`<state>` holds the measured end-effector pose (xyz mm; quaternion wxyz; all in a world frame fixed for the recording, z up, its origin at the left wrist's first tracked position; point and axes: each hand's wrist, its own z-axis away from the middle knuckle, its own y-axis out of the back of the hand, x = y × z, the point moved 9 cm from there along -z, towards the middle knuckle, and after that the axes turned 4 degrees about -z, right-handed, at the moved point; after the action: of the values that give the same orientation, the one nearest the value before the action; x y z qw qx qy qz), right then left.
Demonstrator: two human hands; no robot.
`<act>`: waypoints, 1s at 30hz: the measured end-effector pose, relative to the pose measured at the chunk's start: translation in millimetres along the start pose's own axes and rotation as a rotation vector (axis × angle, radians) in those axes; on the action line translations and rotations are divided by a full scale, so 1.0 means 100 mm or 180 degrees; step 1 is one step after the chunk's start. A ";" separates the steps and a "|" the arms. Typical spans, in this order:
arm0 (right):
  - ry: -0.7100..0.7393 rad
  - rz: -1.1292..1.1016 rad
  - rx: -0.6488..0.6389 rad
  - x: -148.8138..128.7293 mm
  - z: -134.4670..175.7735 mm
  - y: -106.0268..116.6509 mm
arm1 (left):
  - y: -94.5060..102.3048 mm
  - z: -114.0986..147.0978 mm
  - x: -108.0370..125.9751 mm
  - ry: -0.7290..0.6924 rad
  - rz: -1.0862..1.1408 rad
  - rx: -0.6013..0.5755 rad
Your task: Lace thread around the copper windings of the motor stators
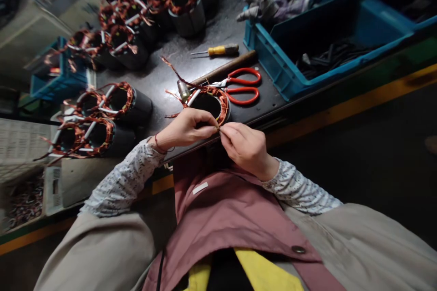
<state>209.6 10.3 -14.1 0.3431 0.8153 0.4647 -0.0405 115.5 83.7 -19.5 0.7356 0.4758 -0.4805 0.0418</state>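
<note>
A motor stator (223,104) with a ring of copper windings stands on the dark bench in front of me, its braided leads sticking out to the left. At the ring's near edge, my left hand (191,127) pinches thumb and forefinger together. My right hand (247,148) is closed in a pinch right beside it, the fingertips of both hands meeting. What lies between them is too small to make out. Red-handled scissors (244,86) lie just behind the stator, and a hammer (221,68) with a wooden handle rests beyond them.
A yellow-handled screwdriver (218,50) lies farther back. Blue bins (273,63) stand at the right, with gloves (276,2) on one and dark parts inside. Several more stators (187,16) crowd the back, and others (136,104) stand at left. A white crate (20,143) is at far left.
</note>
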 end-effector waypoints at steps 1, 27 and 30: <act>0.0026 0.0039 -0.0031 0.00 -0.01 -0.01 | 0.00 0.00 0.00 0.0000 -0.0001 0.0004; -0.0537 -0.1189 0.0211 0.13 0.04 0.11 | 0.03 0.18 0.17 -0.0469 -0.1142 0.0789; -0.1641 -0.2710 -0.0007 0.30 0.07 -0.16 | -0.01 0.28 0.14 -0.0311 -0.2025 0.0940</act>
<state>216.0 33.6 -39.5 0.4006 0.5164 0.6565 -0.3767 104.9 57.3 -7.2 0.6112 0.7043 -0.3316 -0.1431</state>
